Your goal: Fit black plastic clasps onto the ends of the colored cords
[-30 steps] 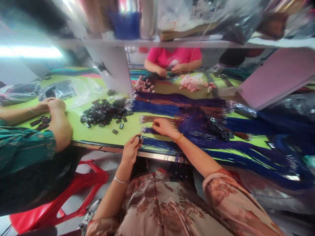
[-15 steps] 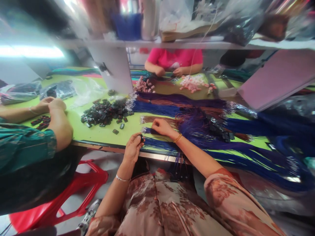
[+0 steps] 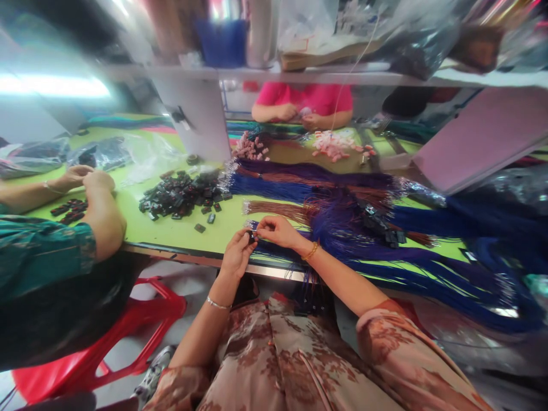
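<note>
Head view, left grip (image 3: 237, 254) closed on small black block (image 3: 250, 236), right grip (image 3: 278, 233) pinching wire (image 3: 256, 230)

No text, label, brand, number or sign can be read.
</note>
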Motion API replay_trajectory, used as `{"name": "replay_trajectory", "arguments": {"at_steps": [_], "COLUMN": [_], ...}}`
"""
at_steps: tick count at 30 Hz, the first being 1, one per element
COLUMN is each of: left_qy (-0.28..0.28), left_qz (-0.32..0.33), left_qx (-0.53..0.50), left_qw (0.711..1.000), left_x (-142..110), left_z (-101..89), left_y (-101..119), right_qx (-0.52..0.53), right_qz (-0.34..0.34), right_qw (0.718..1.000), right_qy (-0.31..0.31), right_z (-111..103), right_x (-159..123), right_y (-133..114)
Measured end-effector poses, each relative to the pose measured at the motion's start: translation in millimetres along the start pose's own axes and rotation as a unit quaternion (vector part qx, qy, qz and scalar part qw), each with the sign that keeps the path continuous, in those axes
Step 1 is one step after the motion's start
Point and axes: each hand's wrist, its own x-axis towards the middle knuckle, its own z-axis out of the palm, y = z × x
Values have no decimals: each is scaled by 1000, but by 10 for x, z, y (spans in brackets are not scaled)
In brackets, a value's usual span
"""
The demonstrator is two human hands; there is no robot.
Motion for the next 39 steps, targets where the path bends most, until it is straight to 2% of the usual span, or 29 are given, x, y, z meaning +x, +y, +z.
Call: {"name": "replay_trajectory", "arguments": {"at_steps": [5,12,23,28,30,35,39], "left_qy": [-7,-13,-9,16,29,45,58], "left_qz": [-2,3,18,18,28,29,48], "left_qx": [-1,0,19,52,77,80,85], "left_qw": [1000,1000,1000,998,996,995,994], "left_x": [3,3,-25,-68,-76,-33,18], "left_z": [-7,-50,-50,-17,-15,-38,-52], "left_y": [-5,-23,-21,-28,-37,-62,-116], "right_qx": [-70,-176,-181,-162,-170,-228,-277], "right_qz": [-15,-25,-19,-6,-19,-111,-101], "right_qw": [997,984,983,987,985,967,956], "right_qy": [18,17,3,-19,-25,-16,-17], "right_z": [69,100,128,151,154,146,187], "right_x": [-43,-75,-75,-80,-89,-120,-152], "right_y": [52,-22,0,19,23,25,45]}}
